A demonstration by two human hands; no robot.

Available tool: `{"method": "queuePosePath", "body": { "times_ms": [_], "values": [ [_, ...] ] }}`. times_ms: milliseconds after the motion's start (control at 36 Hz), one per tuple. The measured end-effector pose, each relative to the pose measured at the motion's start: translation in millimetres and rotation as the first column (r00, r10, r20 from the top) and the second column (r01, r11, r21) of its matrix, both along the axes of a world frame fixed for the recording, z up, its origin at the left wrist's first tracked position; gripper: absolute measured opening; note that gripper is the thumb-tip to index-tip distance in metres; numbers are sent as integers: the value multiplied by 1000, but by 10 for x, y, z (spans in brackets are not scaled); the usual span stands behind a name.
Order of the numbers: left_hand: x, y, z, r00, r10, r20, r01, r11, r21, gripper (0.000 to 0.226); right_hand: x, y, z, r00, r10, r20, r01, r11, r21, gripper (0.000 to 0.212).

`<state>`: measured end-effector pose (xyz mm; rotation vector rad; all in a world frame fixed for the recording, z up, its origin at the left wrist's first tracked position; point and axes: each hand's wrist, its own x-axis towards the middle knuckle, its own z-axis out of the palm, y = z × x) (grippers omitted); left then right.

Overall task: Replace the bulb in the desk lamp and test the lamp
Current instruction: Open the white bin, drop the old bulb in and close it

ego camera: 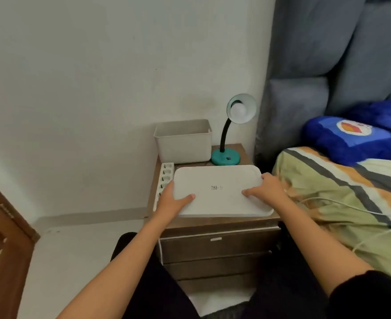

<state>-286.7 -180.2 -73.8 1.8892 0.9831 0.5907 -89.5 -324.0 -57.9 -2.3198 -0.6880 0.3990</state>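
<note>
While both arms reach forward, the left hand (pixel 175 199) grips the white lid (pixel 219 189) at its nine o'clock edge. The right hand (pixel 267 187) grips it at three o'clock. Both thumbs lie on top and the fingers wrap round the edge. The lid is flat over the nightstand (pixel 212 223). From the lid, a white bin (pixel 183 143) sits at eleven o'clock; only its inside wall shows. The teal desk lamp (pixel 225 156) stands at one o'clock, with its white bulb (pixel 238 110) in the shade. A power strip (pixel 165 178) lies at nine o'clock.
</note>
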Motion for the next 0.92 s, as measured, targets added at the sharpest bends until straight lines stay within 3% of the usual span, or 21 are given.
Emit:
{"method": "queuePosePath", "body": {
  "times_ms": [167, 306, 417, 778, 917],
  "values": [
    [-130, -161, -343, 1000, -9, -17, 8, 999, -52, 76, -71, -151, -268, 998, -8, -66, 5, 998, -56, 82],
    [-167, -186, -564, 999, -45, -23, 43, 995, -93, 65, -60, -161, -477, 992, -38, -119, 21, 990, -143, 88],
    [-118, -139, -693, 996, -58, -69, 51, 994, -96, 62, -15, -88, -601, 985, -36, -171, 8, 987, -159, 82],
    [222, 159, -890, 975, -37, -218, 17, 996, -91, 65, 250, 278, -833, 983, -21, -184, -19, 976, -217, 68],
    [294, 225, -958, 965, -23, -263, 13, 999, -42, 63, 286, 388, -893, 988, -33, -153, -4, 972, -236, 78]
  ]
}}
